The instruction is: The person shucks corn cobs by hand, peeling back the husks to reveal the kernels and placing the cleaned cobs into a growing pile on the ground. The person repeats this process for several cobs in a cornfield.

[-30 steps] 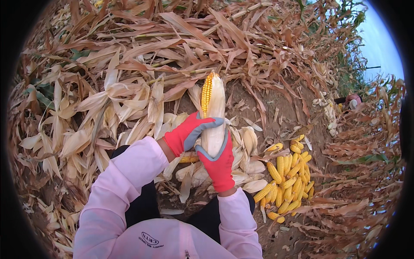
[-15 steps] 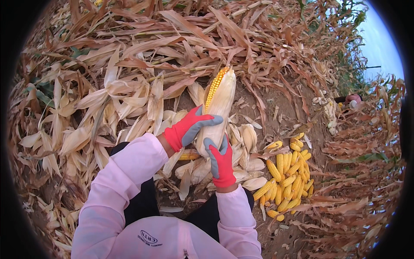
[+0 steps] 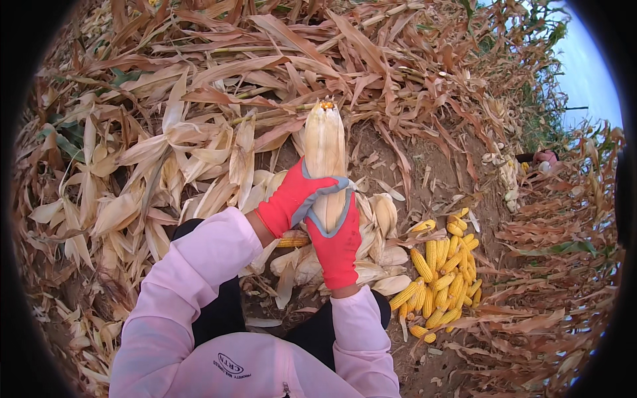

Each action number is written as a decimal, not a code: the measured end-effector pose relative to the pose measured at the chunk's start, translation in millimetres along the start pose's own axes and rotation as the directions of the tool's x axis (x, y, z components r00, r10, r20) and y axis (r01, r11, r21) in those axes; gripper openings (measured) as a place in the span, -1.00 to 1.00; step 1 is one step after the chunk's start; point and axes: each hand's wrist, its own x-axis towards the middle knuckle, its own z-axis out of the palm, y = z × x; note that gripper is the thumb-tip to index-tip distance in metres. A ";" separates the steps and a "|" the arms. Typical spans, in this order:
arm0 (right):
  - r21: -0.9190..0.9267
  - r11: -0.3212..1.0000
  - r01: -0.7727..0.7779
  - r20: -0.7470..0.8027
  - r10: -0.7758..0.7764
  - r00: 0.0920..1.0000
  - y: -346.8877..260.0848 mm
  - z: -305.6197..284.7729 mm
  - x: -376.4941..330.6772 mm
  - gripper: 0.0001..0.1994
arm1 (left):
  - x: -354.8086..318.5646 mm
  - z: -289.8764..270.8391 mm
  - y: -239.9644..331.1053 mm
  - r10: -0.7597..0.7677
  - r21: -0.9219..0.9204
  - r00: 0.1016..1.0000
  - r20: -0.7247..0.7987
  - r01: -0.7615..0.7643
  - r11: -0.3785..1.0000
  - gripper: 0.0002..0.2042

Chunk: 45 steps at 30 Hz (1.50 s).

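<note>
**Red and grey gloves (image 3: 337,255) around a corn ear (image 3: 325,142)**

The corn ear stands out in front of the person's body, its tip pointing away, wrapped in pale, dry husk. Only at the tip does a small patch of orange-yellow kernels (image 3: 326,105) show.

The left hand (image 3: 300,194) is closed about the ear's middle from the left side, thumb laid across the front. Just below it, the right hand (image 3: 334,240) cups the lower end, also closed around the ear; the fingers behind are hidden. The two gloves touch or nearly touch, which one cannot tell.

Under the hands, between dark-trousered legs (image 3: 219,312), lie pale husks (image 3: 308,270), with one bare yellow cob (image 3: 290,241) partly showing beside the left wrist. To the right, near the right knee, a heap of yellow cobs (image 3: 441,272) rests on brown soil (image 3: 424,162). Dry tan leaves and stalks (image 3: 265,66) cover the ground beyond and to the left. The person wears a pale pink jacket (image 3: 179,285).
</note>
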 end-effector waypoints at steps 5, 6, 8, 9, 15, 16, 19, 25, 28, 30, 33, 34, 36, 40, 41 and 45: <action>0.727 0.583 -0.364 0.202 0.325 0.924 21.0 -25.2 24.9 -0.62 | 4.2 -15.4 -0.9 0.047 0.217 0.999 -0.011 -0.044 0.975 -0.33; 0.722 0.607 -0.331 0.153 0.327 0.933 20.8 -29.8 28.8 -0.61 | 3.6 -15.4 -1.5 0.062 0.312 0.998 -0.019 -0.053 0.949 -0.30; 0.707 0.654 -0.269 0.045 0.338 0.940 21.6 -38.3 30.8 -0.60 | 0.1 -13.0 -2.7 0.035 0.508 0.999 0.016 -0.038 0.861 -0.20; 0.701 0.652 -0.288 0.059 0.350 0.935 17.2 -38.6 29.0 -0.57 | -2.9 -9.3 -3.2 0.045 0.589 0.998 0.041 -0.061 0.806 -0.18; 0.538 0.789 -0.297 0.096 0.293 0.951 16.0 -24.0 22.2 -0.59 | -6.3 -10.0 -34.7 0.133 0.798 0.985 0.112 -0.169 0.578 -0.10; 0.463 0.840 -0.282 0.068 0.283 0.957 16.0 -24.2 21.4 -0.62 | -5.9 -8.3 -37.1 0.132 0.817 0.986 0.098 -0.156 0.555 -0.09; 0.429 0.857 -0.284 -0.045 0.334 0.941 29.9 -18.1 16.8 -0.70 | -6.3 -11.4 -34.1 0.126 0.817 0.982 0.141 -0.188 0.546 -0.06; 0.446 0.867 -0.223 -0.118 0.303 0.946 39.4 -13.1 16.2 -0.77 | -7.3 -14.6 -32.6 0.118 0.866 0.983 0.141 -0.181 0.466 -0.01; 0.623 0.747 -0.232 -0.074 0.352 0.933 49.3 -7.7 18.0 -0.83 | -7.3 -16.6 -29.8 0.139 0.881 0.975 0.172 -0.215 0.421 -0.01; 0.746 0.607 -0.274 -0.009 0.420 0.907 55.8 -8.2 16.5 -0.83 | -4.6 -19.0 -25.3 -0.021 0.736 0.990 0.139 -0.089 0.671 -0.12; 0.911 0.240 -0.334 0.186 0.485 0.854 51.6 -10.2 20.2 -0.72 | -5.0 -14.4 -10.0 -0.203 0.394 0.956 0.212 0.106 0.913 -0.25; 0.934 0.145 -0.327 0.225 0.473 0.852 48.3 -10.8 20.6 -0.70 | -6.5 -12.6 -6.2 -0.240 0.259 0.936 0.259 0.172 0.950 -0.29; 0.950 -0.048 -0.308 0.297 0.438 0.848 40.4 -14.7 22.0 -0.67 | -8.8 -14.0 -9.9 -0.277 0.118 0.927 0.253 0.254 0.960 -0.40; 0.920 -0.109 -0.377 0.393 0.255 0.884 50.5 -22.5 18.3 -0.70 | -12.2 -7.4 -9.2 -0.277 0.034 0.944 0.181 0.276 0.961 -0.47; 0.935 -0.096 -0.342 0.355 0.299 0.886 49.3 -24.6 19.3 -0.70 | -11.3 -7.7 -7.8 -0.251 0.048 0.955 0.159 0.246 0.968 -0.49; 0.990 -0.028 -0.135 0.131 0.497 0.858 48.4 -55.6 35.2 -0.72 | 2.7 -19.2 6.3 -0.128 0.022 0.985 -0.120 0.131 0.991 -0.60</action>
